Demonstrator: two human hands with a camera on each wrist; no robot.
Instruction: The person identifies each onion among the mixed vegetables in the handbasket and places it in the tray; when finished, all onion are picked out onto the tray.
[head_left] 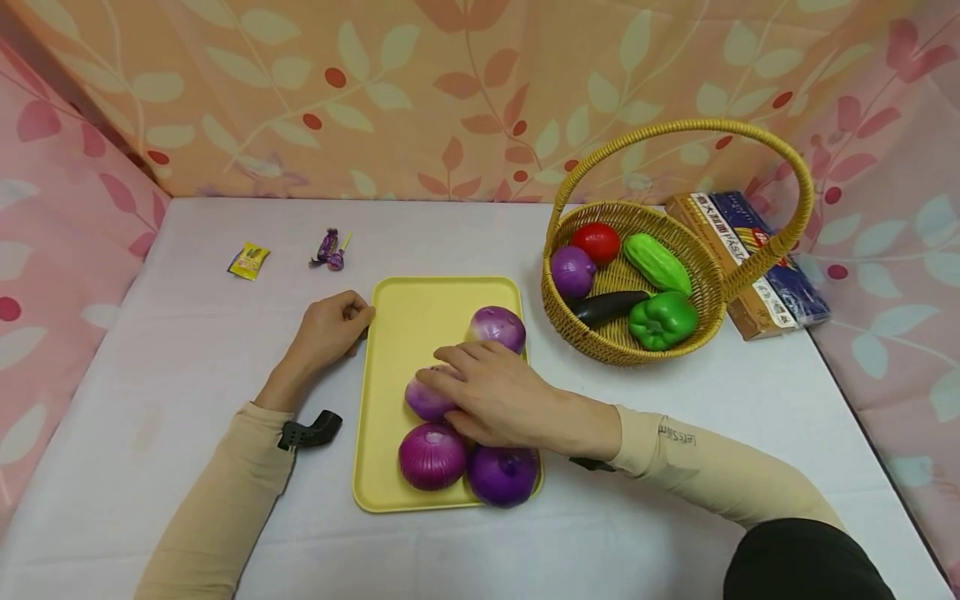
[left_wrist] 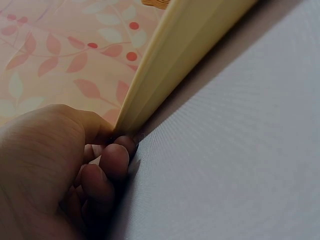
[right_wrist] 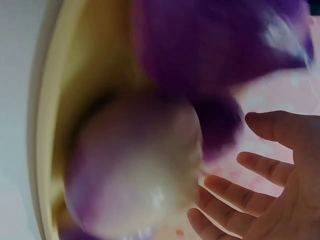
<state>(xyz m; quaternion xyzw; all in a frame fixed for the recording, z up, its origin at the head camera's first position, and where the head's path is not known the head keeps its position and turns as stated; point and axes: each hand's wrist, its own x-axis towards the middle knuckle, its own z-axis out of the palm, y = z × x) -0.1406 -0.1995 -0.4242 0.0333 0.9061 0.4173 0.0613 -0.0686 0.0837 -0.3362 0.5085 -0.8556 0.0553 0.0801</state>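
Observation:
My left hand [head_left: 330, 329] pinches the left rim of a yellow tray [head_left: 405, 308] between thumb and curled fingers. In the left wrist view the tray's edge [left_wrist: 155, 75] rises from those fingertips, above the white cloth. Over the tray, my right hand [head_left: 506, 396] spreads its fingers among purple onions. A pale-purple onion [head_left: 426, 398] lies partly under its fingertips, and another [head_left: 497, 327] sits beyond them. Nearer me are a reddish-purple onion [head_left: 432, 457] and a deep-purple one [head_left: 504, 477]. The right wrist view shows the fingers apart, beside a blurred pale onion [right_wrist: 135, 165].
A wicker basket [head_left: 558, 321] with a tall handle stands right of the tray, holding toy vegetables such as a green pepper [head_left: 663, 321] and an eggplant [head_left: 609, 307]. Behind it lies a pasta box [head_left: 742, 258]. A yellow packet [head_left: 249, 261] and purple sweets [head_left: 330, 250] lie at back left.

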